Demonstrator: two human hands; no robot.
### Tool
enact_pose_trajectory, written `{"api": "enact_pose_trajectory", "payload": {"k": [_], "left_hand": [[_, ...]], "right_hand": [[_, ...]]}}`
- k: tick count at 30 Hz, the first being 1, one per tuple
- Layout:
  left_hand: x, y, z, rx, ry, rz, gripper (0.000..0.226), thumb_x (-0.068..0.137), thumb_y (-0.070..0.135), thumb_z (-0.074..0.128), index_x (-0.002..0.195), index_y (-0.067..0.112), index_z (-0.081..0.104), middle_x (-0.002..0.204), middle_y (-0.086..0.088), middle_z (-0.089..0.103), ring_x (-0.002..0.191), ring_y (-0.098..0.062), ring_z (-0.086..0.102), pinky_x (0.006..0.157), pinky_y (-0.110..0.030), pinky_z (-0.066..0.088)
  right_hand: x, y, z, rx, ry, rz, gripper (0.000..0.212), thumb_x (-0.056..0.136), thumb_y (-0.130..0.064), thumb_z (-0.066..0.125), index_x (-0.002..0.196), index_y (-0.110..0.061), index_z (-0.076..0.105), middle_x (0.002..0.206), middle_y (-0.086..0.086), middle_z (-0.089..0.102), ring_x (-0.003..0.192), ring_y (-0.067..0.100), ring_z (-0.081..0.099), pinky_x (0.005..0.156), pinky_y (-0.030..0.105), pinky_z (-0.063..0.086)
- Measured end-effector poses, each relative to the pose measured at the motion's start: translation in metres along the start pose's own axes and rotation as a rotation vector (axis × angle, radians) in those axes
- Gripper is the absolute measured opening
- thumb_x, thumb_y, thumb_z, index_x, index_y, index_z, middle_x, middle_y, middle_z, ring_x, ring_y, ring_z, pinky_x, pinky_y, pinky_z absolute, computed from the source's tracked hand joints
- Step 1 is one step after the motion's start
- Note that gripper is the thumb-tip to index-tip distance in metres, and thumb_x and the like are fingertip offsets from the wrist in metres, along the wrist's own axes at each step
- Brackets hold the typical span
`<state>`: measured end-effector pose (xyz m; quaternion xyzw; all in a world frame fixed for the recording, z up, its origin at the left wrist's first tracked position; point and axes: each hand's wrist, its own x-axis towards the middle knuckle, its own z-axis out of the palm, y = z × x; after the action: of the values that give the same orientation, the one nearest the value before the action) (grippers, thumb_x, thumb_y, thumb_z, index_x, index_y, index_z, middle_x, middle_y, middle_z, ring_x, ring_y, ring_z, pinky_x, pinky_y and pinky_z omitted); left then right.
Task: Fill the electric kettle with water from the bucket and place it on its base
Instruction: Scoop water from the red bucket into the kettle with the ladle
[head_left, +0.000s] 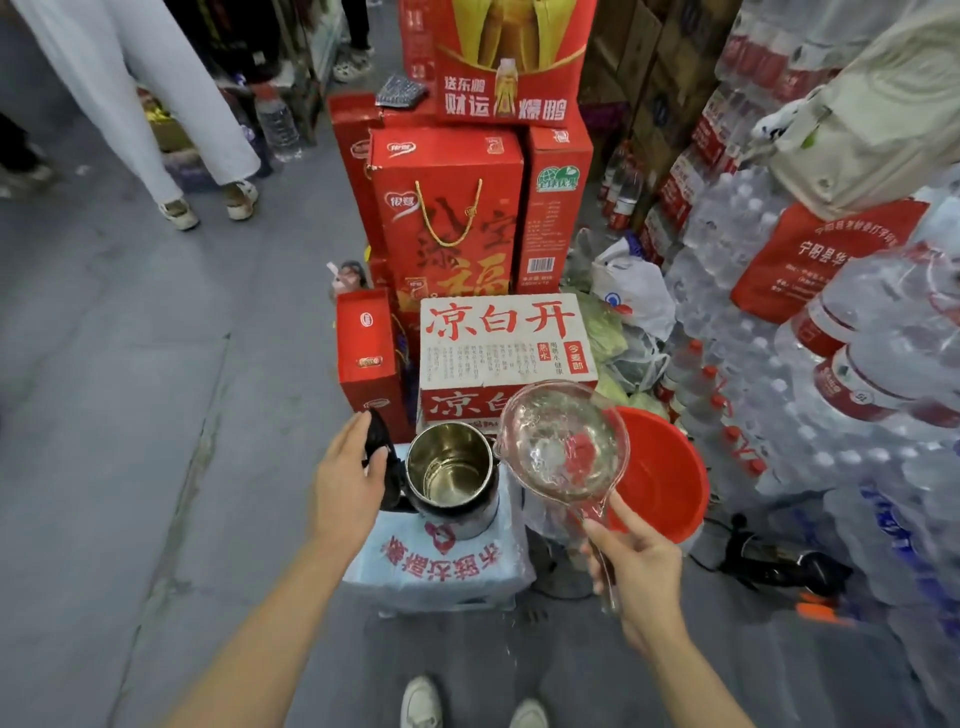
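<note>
A steel electric kettle (451, 470) stands open on a plastic-wrapped pack (441, 566), its shiny inside showing. My left hand (349, 480) holds its black lid (378, 434) tipped back, beside the black handle. My right hand (641, 577) grips the handle of a clear plastic ladle (561, 441), which is tilted with its rim against the kettle's right lip. The ladle's bowl looks wet. Just right of the kettle sits the red bucket (662, 473). The kettle's base is not visible to me.
Red gift boxes (449, 218) and a white carton (506, 343) are stacked behind the kettle. Shrink-wrapped water bottles (831, 415) fill the right side. A black device with a cord (769, 558) lies by the bucket. A person's legs (171, 130) stand far left. My shoes (421, 704) are below.
</note>
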<state>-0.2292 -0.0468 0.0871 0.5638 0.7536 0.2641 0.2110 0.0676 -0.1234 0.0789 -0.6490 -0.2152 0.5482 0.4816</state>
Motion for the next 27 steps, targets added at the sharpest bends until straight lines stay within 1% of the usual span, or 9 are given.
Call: {"api": "enact_pose_trajectory", "payload": {"k": [5, 9, 12, 15, 17, 21, 23, 25, 27], "left_hand": [[0.003, -0.008, -0.004, -0.024, -0.037, 0.036, 0.051, 0.094, 0.016, 0.058, 0.144, 0.014, 0.046, 0.146, -0.007, 0.053, 0.129, -0.027, 0.053, 0.104, -0.044, 0.046], [0.003, -0.011, -0.009, -0.010, -0.055, 0.039, 0.054, 0.094, 0.016, 0.059, 0.146, 0.012, 0.043, 0.150, -0.007, 0.047, 0.135, -0.026, 0.047, 0.108, -0.038, 0.039], [0.004, -0.014, -0.010, -0.006, -0.068, 0.059, 0.056, 0.094, 0.018, 0.059, 0.147, 0.013, 0.041, 0.152, -0.005, 0.045, 0.136, -0.024, 0.046, 0.109, -0.037, 0.038], [0.005, -0.017, -0.011, 0.004, -0.084, 0.066, 0.058, 0.095, 0.021, 0.058, 0.149, 0.016, 0.038, 0.154, -0.002, 0.041, 0.138, -0.021, 0.044, 0.109, -0.035, 0.037], [0.005, -0.018, -0.012, 0.009, -0.090, 0.076, 0.058, 0.096, 0.022, 0.057, 0.150, 0.017, 0.037, 0.155, -0.001, 0.040, 0.138, -0.021, 0.044, 0.109, -0.034, 0.037], [0.005, -0.020, -0.013, 0.004, -0.099, 0.095, 0.059, 0.095, 0.022, 0.057, 0.150, 0.016, 0.036, 0.155, -0.002, 0.040, 0.138, -0.022, 0.044, 0.109, -0.033, 0.037], [0.005, -0.021, -0.013, 0.006, -0.099, 0.105, 0.059, 0.095, 0.022, 0.058, 0.149, 0.016, 0.037, 0.154, -0.003, 0.041, 0.137, -0.022, 0.045, 0.108, -0.034, 0.038], [0.005, -0.022, -0.013, 0.004, -0.099, 0.110, 0.059, 0.095, 0.023, 0.058, 0.150, 0.016, 0.037, 0.154, -0.002, 0.041, 0.137, -0.021, 0.046, 0.108, -0.034, 0.038], [0.004, -0.023, -0.014, 0.002, -0.102, 0.111, 0.060, 0.095, 0.023, 0.058, 0.150, 0.017, 0.036, 0.155, -0.002, 0.040, 0.137, -0.021, 0.045, 0.108, -0.033, 0.038]], "right_hand": [[-0.005, 0.001, 0.037, -0.099, -0.023, -0.056, 0.067, 0.091, 0.006, 0.069, 0.143, -0.031, 0.048, 0.054, 0.007, 0.063, 0.038, 0.010, 0.046, 0.034, 0.022, 0.038], [-0.004, 0.005, 0.055, -0.189, -0.024, -0.114, 0.063, 0.092, 0.007, 0.069, 0.138, -0.034, 0.056, 0.056, 0.006, 0.063, 0.040, 0.011, 0.047, 0.035, 0.021, 0.041], [-0.002, 0.009, 0.063, -0.253, 0.006, -0.155, 0.063, 0.093, 0.006, 0.067, 0.130, -0.043, 0.056, 0.058, 0.002, 0.062, 0.042, 0.009, 0.047, 0.041, 0.021, 0.041], [0.002, 0.012, 0.066, -0.347, 0.048, -0.199, 0.063, 0.093, 0.000, 0.069, 0.136, -0.044, 0.053, 0.054, 0.000, 0.060, 0.050, 0.018, 0.043, 0.050, 0.028, 0.041], [0.004, 0.015, 0.067, -0.396, 0.075, -0.227, 0.063, 0.093, -0.004, 0.071, 0.136, -0.046, 0.052, 0.055, -0.009, 0.062, 0.051, 0.016, 0.044, 0.054, 0.030, 0.044], [0.007, 0.015, 0.068, -0.453, 0.113, -0.263, 0.070, 0.092, -0.012, 0.072, 0.104, -0.079, 0.054, 0.077, -0.014, 0.062, 0.071, 0.013, 0.049, 0.072, 0.034, 0.047], [0.010, 0.016, 0.068, -0.485, 0.125, -0.280, 0.074, 0.092, -0.011, 0.072, 0.098, -0.082, 0.051, 0.065, -0.020, 0.060, 0.064, 0.014, 0.048, 0.067, 0.035, 0.048], [0.009, 0.015, 0.067, -0.513, 0.125, -0.313, 0.072, 0.093, -0.009, 0.071, 0.108, -0.076, 0.049, 0.046, -0.020, 0.052, 0.053, 0.015, 0.043, 0.058, 0.034, 0.049], [0.009, 0.016, 0.068, -0.556, 0.163, -0.331, 0.067, 0.092, -0.010, 0.071, 0.121, -0.068, 0.052, 0.042, -0.016, 0.045, 0.052, 0.017, 0.040, 0.055, 0.039, 0.054]]}}
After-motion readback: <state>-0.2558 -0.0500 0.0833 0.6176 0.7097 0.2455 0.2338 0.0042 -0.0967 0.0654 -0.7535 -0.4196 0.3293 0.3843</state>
